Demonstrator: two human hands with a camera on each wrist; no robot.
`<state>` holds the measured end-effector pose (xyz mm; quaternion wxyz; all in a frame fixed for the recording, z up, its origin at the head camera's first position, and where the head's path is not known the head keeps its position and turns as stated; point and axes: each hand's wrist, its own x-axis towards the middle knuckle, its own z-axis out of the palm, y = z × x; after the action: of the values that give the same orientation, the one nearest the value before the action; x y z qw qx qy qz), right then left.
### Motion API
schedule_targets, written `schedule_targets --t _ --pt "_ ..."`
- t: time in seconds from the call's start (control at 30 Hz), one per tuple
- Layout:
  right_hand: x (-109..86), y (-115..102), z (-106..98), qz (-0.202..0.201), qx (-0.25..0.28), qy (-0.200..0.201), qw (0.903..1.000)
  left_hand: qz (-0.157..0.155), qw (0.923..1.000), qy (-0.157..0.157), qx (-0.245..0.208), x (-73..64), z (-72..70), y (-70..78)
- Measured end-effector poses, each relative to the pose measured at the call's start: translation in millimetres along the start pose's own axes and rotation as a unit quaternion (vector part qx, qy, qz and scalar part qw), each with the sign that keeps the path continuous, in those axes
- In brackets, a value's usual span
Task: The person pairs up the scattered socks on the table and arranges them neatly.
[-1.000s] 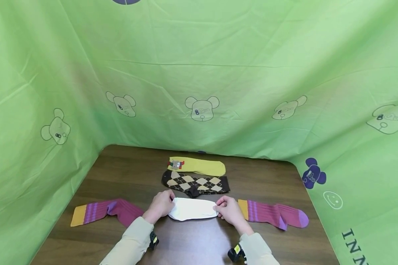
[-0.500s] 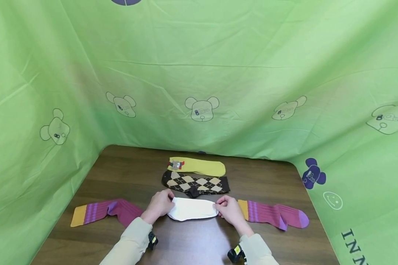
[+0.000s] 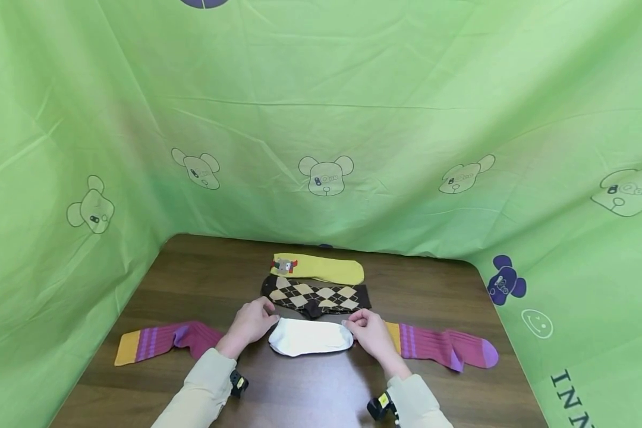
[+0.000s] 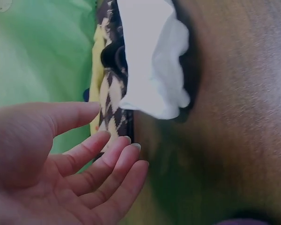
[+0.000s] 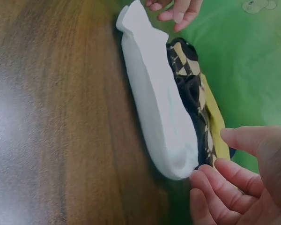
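A white sock (image 3: pixel 311 337) lies flat on the table, stretched left to right in front of the person. Just off its left end is the left hand (image 3: pixel 250 323); in the left wrist view that hand (image 4: pixel 79 173) has spread, loosely bent fingers with nothing between them. At the other end, the right hand (image 3: pixel 371 334) stays close to the rounded toe. The right wrist view shows this hand (image 5: pixel 248 183) with thumb and fingers apart, fingertips beside the white sock (image 5: pixel 161 108) and possibly touching it.
Behind the white sock lie a black-and-beige argyle sock (image 3: pixel 315 297) and a yellow sock (image 3: pixel 326 269). Striped purple socks with yellow cuffs lie on both sides, one left (image 3: pixel 160 343), one right (image 3: pixel 441 346). A green printed curtain (image 3: pixel 321 131) surrounds the wooden table (image 3: pixel 299 392).
Both hands have let go of the white sock's ends. The left hand has drawn back a little up and left; the right has shifted slightly upward. The sock stays in place.
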<state>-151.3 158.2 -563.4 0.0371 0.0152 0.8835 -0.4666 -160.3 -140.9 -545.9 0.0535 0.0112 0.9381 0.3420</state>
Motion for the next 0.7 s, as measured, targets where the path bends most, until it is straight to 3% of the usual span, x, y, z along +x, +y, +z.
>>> schedule_targets --t 0.17,0.47,0.7 --pt "1.0 -7.3 -2.4 -0.015 -0.016 0.009 0.9997 0.005 0.9999 0.001 -0.008 0.7 -7.2 2.1" --pt "3.0 -13.8 -2.3 -0.043 0.002 0.003 0.9991 0.016 0.9994 -0.007 -0.031 0.2 -20.0 0.6" --pt "5.5 -19.4 0.9 -0.038 0.012 -0.009 0.9992 0.021 0.9991 0.004 -0.038 -0.7 -33.3 -6.0"
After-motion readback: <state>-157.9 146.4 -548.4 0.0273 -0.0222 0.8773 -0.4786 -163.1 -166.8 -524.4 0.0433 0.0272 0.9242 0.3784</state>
